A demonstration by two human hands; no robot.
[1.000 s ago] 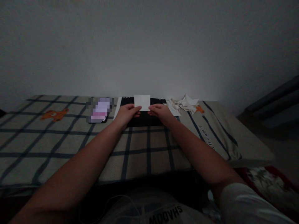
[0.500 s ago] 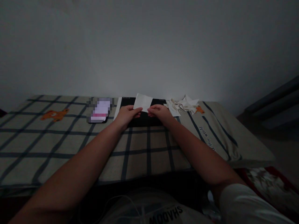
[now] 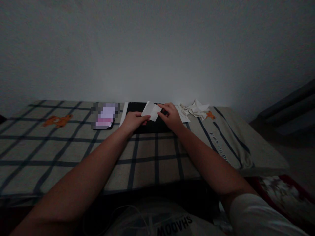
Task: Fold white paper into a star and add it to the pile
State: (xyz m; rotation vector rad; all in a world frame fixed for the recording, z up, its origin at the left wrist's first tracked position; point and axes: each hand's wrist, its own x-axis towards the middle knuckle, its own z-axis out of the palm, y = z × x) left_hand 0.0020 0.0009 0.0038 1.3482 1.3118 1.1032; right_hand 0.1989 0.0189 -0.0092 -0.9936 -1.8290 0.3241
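Observation:
A small white sheet of paper (image 3: 152, 110) is held tilted above a black board (image 3: 150, 126) that lies at the far edge of a checked cloth. My left hand (image 3: 133, 121) pinches the sheet's lower left corner. My right hand (image 3: 170, 117) grips its right edge, with fingers reaching up along that side. Both hands hover just over the board.
A phone with a lit screen (image 3: 105, 116) lies left of the board. A heap of folded and crumpled white paper pieces (image 3: 194, 110) sits to the right. The checked cloth (image 3: 73, 144) covers a low surface against a plain wall; its right edge drops off near dark furniture.
The sheet went from upright and facing me to tilted and turned. My right hand slid from the lower right corner up along the right edge. My left hand stayed in place.

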